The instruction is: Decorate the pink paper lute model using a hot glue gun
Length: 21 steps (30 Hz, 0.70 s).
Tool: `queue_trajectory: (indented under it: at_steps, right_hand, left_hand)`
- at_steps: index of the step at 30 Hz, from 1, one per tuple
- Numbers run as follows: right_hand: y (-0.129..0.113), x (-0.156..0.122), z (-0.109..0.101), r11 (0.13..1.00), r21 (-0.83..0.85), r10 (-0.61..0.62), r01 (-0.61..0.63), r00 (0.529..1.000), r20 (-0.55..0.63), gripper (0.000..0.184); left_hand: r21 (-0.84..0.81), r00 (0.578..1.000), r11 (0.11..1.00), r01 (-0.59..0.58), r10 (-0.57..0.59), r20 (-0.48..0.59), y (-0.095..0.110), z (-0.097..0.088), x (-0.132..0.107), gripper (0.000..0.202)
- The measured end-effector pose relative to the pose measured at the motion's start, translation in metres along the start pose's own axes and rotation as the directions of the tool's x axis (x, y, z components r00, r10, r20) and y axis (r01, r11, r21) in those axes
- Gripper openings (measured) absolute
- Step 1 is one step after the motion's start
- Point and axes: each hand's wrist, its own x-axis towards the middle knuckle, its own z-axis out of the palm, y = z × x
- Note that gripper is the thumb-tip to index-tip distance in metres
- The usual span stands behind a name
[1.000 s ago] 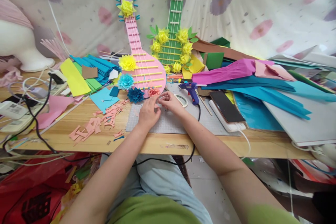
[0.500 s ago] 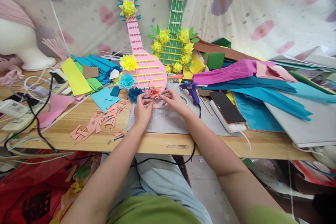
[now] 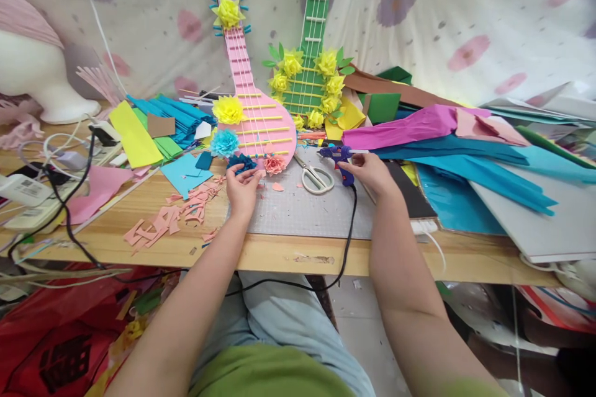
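My left hand is closed in a pinch at the base of the pink paper lute, on what looks like a small pink paper piece. Close by are a dark blue paper flower and a coral pink paper flower at the lute's lower edge. My right hand has its fingers on the handle of a purple hot glue gun, which lies on the grey cutting mat. White-handled scissors rest between my hands. A loose pink petal lies on the mat.
Behind stands a green paper instrument with yellow flowers. Pink paper scraps litter the left; folded crepe paper is piled at right. A phone is partly behind my right wrist. The glue gun's black cord hangs over the table edge.
My right hand has left the coral flower and moved right to the glue gun, uncovering the scissors. My left hand has shifted slightly left and down from the flower.
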Motion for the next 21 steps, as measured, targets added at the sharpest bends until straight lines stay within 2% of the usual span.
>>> queue_trajectory:
  at_steps: [2,5,8,11,13,15,16,19,21]
  right_hand:
    - [-0.007,0.006,0.018,0.998,0.046,-0.043,0.042,0.999,0.01,0.048]
    - [-0.013,0.012,0.038,0.995,0.065,0.08,-0.08,0.997,-0.006,0.049]
    - [-0.013,0.014,0.047,0.973,0.139,0.195,-0.186,0.979,-0.053,0.048]
    - [-0.017,0.009,0.045,0.9,0.419,0.192,-0.116,0.971,-0.144,0.044]
    - [-0.026,0.0,0.04,0.777,0.63,0.114,-0.001,0.984,-0.139,0.043]
    - [-0.038,-0.012,0.036,0.67,0.74,-0.028,0.058,0.998,-0.053,0.041]
    - [-0.044,-0.019,0.035,0.652,0.756,-0.111,0.055,0.994,0.024,0.041]
    - [-0.061,-0.034,0.038,0.713,0.701,-0.288,0.021,0.92,0.265,0.041]
    - [-0.067,-0.039,0.045,0.777,0.629,-0.334,0.026,0.864,0.376,0.041]
  left_hand:
    - [0.013,1.0,1.0,0.01,-0.01,-0.013,0.001,-0.001,0.001,0.048]
    - [0.032,0.999,0.999,0.036,-0.035,-0.027,0.002,-0.002,0.001,0.045]
    - [0.024,0.998,0.999,0.047,-0.046,-0.034,0.003,-0.004,0.002,0.046]
    - [0.008,0.998,0.999,0.048,-0.048,-0.034,0.003,-0.005,0.003,0.046]
    - [0.01,0.998,0.999,0.052,-0.052,-0.037,0.002,-0.005,0.003,0.046]
    - [0.018,0.998,0.999,0.051,-0.05,-0.036,0.002,-0.005,0.003,0.046]
    - [0.021,0.998,0.999,0.049,-0.048,-0.034,0.001,-0.006,0.003,0.046]
    - [0.026,0.998,0.999,0.042,-0.041,-0.043,0.001,-0.006,0.004,0.044]
    - [0.029,0.998,0.999,0.045,-0.044,-0.052,0.001,-0.006,0.004,0.043]
